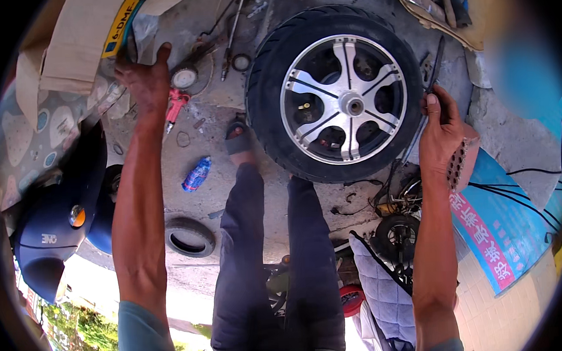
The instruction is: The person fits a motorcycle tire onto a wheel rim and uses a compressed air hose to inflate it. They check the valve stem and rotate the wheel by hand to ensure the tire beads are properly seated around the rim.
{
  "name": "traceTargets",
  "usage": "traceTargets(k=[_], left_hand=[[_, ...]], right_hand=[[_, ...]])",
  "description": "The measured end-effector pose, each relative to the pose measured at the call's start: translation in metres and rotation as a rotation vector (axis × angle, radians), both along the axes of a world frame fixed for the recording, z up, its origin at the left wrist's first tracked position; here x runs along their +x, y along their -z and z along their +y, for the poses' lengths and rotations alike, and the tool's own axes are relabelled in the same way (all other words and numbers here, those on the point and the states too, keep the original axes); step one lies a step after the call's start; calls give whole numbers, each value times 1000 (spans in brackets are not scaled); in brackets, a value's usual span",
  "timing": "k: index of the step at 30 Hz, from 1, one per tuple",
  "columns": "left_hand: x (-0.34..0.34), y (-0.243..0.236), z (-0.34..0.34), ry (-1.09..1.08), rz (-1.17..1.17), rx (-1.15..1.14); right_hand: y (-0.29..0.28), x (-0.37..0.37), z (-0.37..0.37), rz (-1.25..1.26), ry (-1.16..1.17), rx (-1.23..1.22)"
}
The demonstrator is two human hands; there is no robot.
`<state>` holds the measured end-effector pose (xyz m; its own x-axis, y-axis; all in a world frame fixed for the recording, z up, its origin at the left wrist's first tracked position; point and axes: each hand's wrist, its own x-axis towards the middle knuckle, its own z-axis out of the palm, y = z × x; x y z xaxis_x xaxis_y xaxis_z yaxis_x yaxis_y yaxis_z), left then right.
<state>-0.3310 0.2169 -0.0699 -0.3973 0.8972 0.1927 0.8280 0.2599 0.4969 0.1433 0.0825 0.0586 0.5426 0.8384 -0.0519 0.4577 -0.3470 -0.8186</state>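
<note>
- Yellow label (119, 26) with dark lettering, upper left; blue sheet (514, 190), lower right, its pink band bearing pale characters.
- One cardboard box (69, 65), upper left; near it the left hand (145, 81), thumb spread, whether its grip holds anything I cannot tell.
- Tan container (472, 29), upper right, assorted items inside.
- Right hand (441, 128): narrow grip holding one dark rod (438, 59) beside the wheel.
- One wheel (353, 104), upper centre; one loose tyre (176, 243), lower left.

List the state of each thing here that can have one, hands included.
Large black tyre, mounted on a silver wheel
Small tyre, loose, without a wheel
Dark rod, held
Right hand, closed on the rod
Left hand, thumb spread, grip unclear
Red tool, lying unheld
Blue bottle-like item, lying down
Cardboard, folded
</note>
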Motion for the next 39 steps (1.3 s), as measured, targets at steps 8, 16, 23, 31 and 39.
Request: traceTargets(k=[8, 16, 23, 31, 39], left_hand=[[-4, -26, 15, 228, -523, -312], [74, -142, -90, 456, -738, -512], [60, -162, -154, 706, -597, -614], [61, -152, -158, 839, -666, -821], [55, -147, -82, 438, -1621, -954]], right_hand=[[56, 121, -28, 15, 255, -218], [-8, 18, 0, 167, -44, -279], [-37, -122, 24, 1279, -24, -463], [-36, -225, -5, 870, 93, -172], [-9, -315, -90, 831, 62, -109]])
